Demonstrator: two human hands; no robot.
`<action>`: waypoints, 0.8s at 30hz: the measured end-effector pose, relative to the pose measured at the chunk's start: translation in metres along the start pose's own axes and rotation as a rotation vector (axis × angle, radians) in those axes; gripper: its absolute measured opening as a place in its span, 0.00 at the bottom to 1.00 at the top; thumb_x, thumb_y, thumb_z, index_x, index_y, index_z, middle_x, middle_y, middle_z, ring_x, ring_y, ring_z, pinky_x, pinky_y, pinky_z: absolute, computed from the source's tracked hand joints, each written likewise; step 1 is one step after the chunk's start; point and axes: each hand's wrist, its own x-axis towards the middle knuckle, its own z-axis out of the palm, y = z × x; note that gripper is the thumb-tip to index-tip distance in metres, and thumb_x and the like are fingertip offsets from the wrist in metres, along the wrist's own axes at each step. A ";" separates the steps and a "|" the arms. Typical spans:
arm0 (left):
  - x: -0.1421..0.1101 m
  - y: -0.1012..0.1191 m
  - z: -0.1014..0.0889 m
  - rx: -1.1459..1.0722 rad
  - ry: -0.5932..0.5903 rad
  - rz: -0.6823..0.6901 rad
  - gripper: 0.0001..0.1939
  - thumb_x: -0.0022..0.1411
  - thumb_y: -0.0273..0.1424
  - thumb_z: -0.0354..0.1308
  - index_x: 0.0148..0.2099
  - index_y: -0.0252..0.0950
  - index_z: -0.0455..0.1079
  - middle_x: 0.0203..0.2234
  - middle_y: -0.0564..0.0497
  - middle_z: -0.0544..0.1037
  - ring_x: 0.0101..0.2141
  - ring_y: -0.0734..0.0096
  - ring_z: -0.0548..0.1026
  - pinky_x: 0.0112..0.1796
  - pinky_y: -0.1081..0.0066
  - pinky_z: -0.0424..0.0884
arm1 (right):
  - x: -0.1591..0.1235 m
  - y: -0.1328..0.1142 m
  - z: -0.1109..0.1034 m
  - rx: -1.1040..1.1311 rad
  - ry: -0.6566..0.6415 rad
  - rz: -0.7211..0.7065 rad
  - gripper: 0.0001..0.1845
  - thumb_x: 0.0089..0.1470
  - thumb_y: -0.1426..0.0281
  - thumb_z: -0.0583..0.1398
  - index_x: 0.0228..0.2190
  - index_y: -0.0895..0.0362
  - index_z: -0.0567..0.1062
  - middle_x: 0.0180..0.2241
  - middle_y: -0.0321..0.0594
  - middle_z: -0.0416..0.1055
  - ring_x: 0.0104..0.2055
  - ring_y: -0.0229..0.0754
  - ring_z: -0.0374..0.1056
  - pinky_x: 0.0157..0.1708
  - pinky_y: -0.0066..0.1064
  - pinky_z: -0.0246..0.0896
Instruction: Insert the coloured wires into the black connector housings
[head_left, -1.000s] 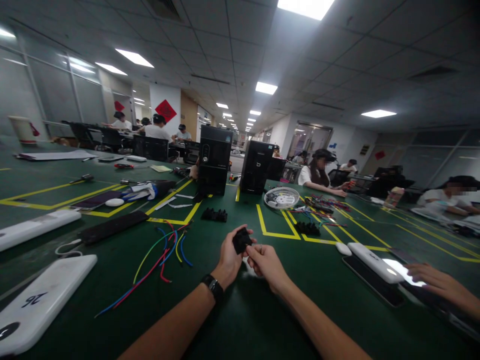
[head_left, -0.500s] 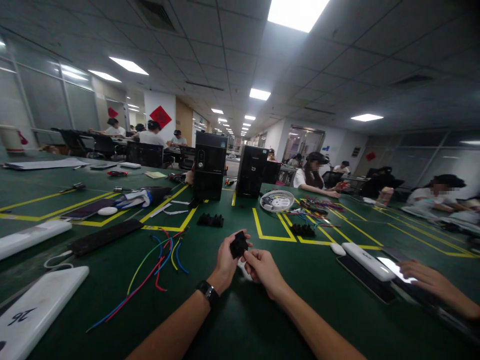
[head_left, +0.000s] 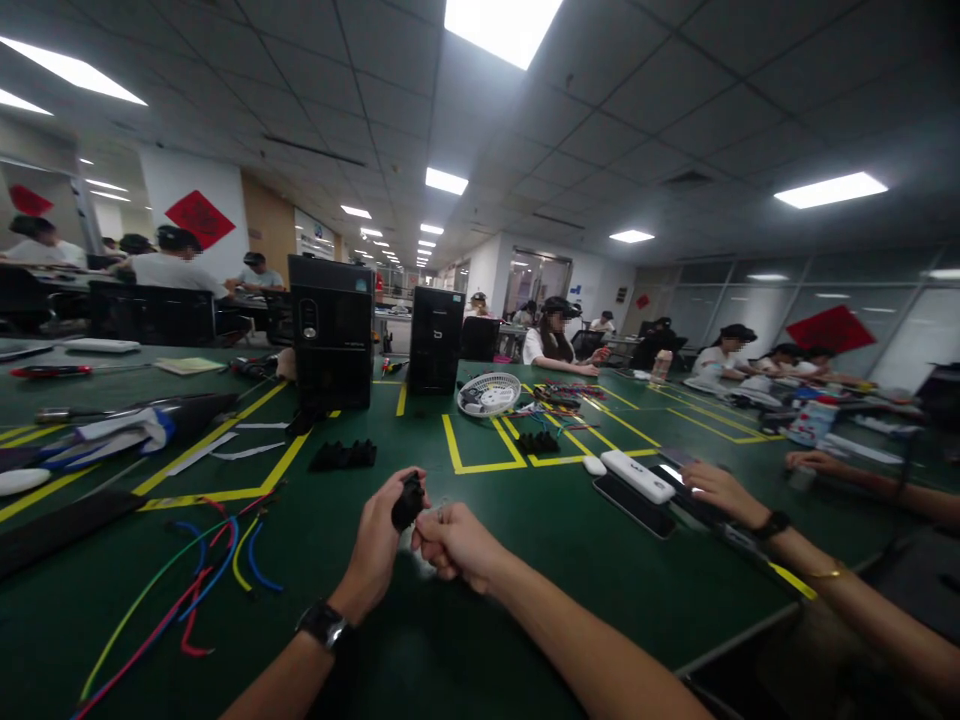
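Observation:
My left hand [head_left: 373, 540], with a dark watch on its wrist, grips a small black ridged block [head_left: 407, 503] between thumb and fingers above the green table. My right hand [head_left: 461, 548] is closed in a pinch right beside the block's lower side; what its fingers hold, if anything, is hidden. Below the hands is a pale blur I cannot make out. On the table to the left lie loose red, blue, green and yellow wires [head_left: 196, 590]. Farther back sits a black ridged strip [head_left: 343, 455], with another such piece [head_left: 538, 441] to the right.
Two black computer towers [head_left: 331, 345] stand behind, near a white round grille [head_left: 489, 396] and bundled wires [head_left: 566, 398]. Yellow tape [head_left: 491, 469] marks the table. To the right, a co-worker's hand [head_left: 724, 490] is at a phone, beside a white power bank [head_left: 637, 477].
My view has swung right, so the table's things sit farther left. The black block in my left hand has turned from its broad face to a narrower side. My right hand stays against it.

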 end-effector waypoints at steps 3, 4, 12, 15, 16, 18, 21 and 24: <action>-0.001 -0.001 0.006 -0.093 0.076 -0.076 0.22 0.55 0.46 0.53 0.43 0.32 0.70 0.28 0.49 0.75 0.28 0.70 0.73 0.28 0.74 0.68 | 0.001 0.003 0.000 -0.009 -0.021 -0.038 0.20 0.54 0.55 0.58 0.24 0.61 0.69 0.14 0.27 0.56 0.12 0.26 0.44 0.11 0.20 0.36; -0.001 -0.001 0.007 -0.090 0.066 -0.073 0.23 0.55 0.47 0.54 0.42 0.32 0.70 0.27 0.50 0.74 0.28 0.71 0.72 0.27 0.74 0.68 | 0.001 0.003 0.000 -0.013 -0.020 -0.044 0.21 0.54 0.55 0.57 0.24 0.61 0.70 0.14 0.27 0.55 0.12 0.26 0.44 0.11 0.20 0.36; -0.003 -0.002 -0.003 0.245 -0.088 0.051 0.22 0.59 0.46 0.50 0.45 0.33 0.69 0.26 0.50 0.73 0.26 0.70 0.72 0.22 0.75 0.66 | 0.001 0.004 -0.005 -0.061 -0.012 -0.017 0.17 0.56 0.61 0.56 0.24 0.61 0.71 0.13 0.27 0.56 0.10 0.27 0.44 0.09 0.21 0.36; -0.004 -0.005 -0.003 0.241 -0.088 0.041 0.22 0.58 0.46 0.50 0.46 0.34 0.68 0.26 0.51 0.72 0.25 0.71 0.71 0.18 0.77 0.64 | 0.002 0.007 -0.005 -0.059 -0.011 -0.036 0.16 0.57 0.63 0.54 0.24 0.61 0.70 0.13 0.27 0.55 0.10 0.27 0.44 0.09 0.21 0.37; -0.003 -0.006 -0.003 0.193 -0.077 0.028 0.22 0.58 0.45 0.51 0.46 0.34 0.68 0.26 0.51 0.72 0.25 0.71 0.71 0.19 0.77 0.64 | 0.002 0.007 -0.005 -0.053 -0.011 -0.046 0.17 0.58 0.63 0.54 0.23 0.61 0.70 0.12 0.27 0.55 0.10 0.27 0.44 0.09 0.21 0.37; -0.003 -0.007 0.000 0.043 -0.044 -0.015 0.20 0.57 0.43 0.53 0.46 0.34 0.68 0.28 0.51 0.73 0.27 0.71 0.72 0.22 0.76 0.67 | 0.002 0.007 -0.004 -0.038 -0.024 -0.061 0.17 0.58 0.63 0.53 0.23 0.60 0.69 0.12 0.27 0.54 0.10 0.27 0.44 0.09 0.22 0.37; 0.000 -0.007 0.002 -0.113 -0.018 -0.101 0.20 0.54 0.41 0.56 0.45 0.34 0.69 0.32 0.49 0.74 0.30 0.70 0.73 0.27 0.73 0.69 | 0.002 0.006 -0.004 -0.051 -0.036 -0.079 0.18 0.59 0.62 0.52 0.23 0.60 0.68 0.13 0.27 0.54 0.11 0.27 0.44 0.10 0.22 0.38; 0.007 -0.004 -0.002 -0.041 -0.057 -0.127 0.20 0.53 0.42 0.57 0.43 0.32 0.70 0.31 0.48 0.75 0.31 0.67 0.74 0.30 0.71 0.70 | 0.002 0.004 -0.005 -0.129 -0.014 -0.106 0.19 0.60 0.61 0.51 0.23 0.60 0.69 0.14 0.27 0.55 0.12 0.28 0.45 0.11 0.22 0.40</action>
